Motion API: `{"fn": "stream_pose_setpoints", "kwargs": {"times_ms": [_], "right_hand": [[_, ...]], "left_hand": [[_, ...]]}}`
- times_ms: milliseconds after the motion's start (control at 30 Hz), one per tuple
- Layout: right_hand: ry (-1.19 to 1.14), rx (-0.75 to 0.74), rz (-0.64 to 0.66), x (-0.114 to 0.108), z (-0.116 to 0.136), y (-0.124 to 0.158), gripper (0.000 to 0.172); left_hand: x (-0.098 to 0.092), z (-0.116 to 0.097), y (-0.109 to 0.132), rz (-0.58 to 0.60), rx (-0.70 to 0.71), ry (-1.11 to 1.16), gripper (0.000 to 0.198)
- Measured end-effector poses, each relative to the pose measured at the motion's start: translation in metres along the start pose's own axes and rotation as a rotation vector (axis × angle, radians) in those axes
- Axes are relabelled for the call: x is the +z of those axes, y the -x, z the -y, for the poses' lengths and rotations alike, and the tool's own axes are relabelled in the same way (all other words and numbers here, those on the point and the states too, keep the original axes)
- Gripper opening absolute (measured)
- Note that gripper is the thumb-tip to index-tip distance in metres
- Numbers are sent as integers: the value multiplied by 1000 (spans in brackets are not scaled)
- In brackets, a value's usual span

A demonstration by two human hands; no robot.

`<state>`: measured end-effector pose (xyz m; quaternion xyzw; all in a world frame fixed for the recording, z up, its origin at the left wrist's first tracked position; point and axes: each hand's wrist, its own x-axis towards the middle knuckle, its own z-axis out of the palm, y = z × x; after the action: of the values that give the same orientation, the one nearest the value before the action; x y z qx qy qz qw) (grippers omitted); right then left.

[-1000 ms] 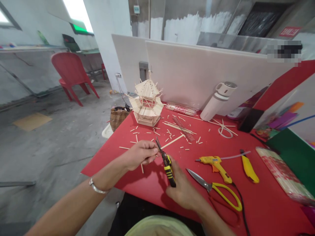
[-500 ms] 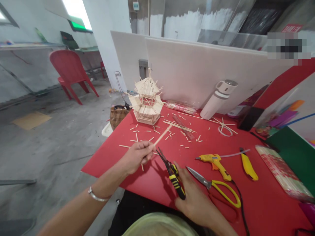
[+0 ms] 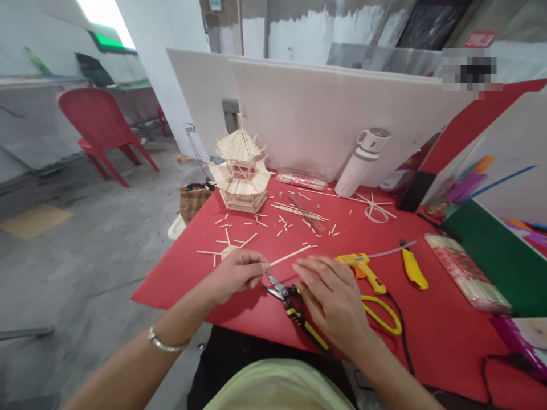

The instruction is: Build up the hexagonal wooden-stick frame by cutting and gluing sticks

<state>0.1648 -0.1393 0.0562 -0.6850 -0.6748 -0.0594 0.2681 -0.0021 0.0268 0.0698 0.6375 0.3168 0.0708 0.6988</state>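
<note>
My left hand [image 3: 239, 274] pinches one end of the thin wooden sticks [image 3: 291, 255], which point right and away over the red table. Beside their far part, my right hand [image 3: 331, 290] is held with its fingers stretched out and nothing gripped. Below and between the hands lie black-and-yellow cutters [image 3: 296, 314], their blades apart. A flat piece of sticks radiating from a middle [image 3: 226, 250] lies just beyond my left hand, partly hidden by it. Farther back stands a pagoda-like stick model [image 3: 243, 185] with two roof tiers.
Yellow-handled scissors [image 3: 387, 316], partly covered by my right hand, lie near a yellow glue gun [image 3: 368, 273] with a cord. A yellow utility knife [image 3: 413, 267], a pink ruler [image 3: 306, 213], short stick pieces and a white bottle [image 3: 359, 165] are on the red table [image 3: 179, 270].
My right hand has let go of the cutters, which now lie on the table, and has moved up toward the sticks. My left hand still holds the sticks, now tilted lower.
</note>
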Motion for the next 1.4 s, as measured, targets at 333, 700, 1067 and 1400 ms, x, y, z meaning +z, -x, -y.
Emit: {"fn": "stream_pose_setpoints", "kwargs": {"times_ms": [333,700,1067,1400], "right_hand": [[65,-311,26,13,-1,-49,22],[-46,-4,-149,36,18,-30,27],[117,-23,130,52,-11,-26,27],[-52,199,176,50,-6,-47,15]], "left_hand": [[11,16,15,194,-142,655,21],[31,39,11,81,6,745,29],[-49,35,-12,-389,449,-945,22],[-94,32,-93,57,723,-1163,18]]}}
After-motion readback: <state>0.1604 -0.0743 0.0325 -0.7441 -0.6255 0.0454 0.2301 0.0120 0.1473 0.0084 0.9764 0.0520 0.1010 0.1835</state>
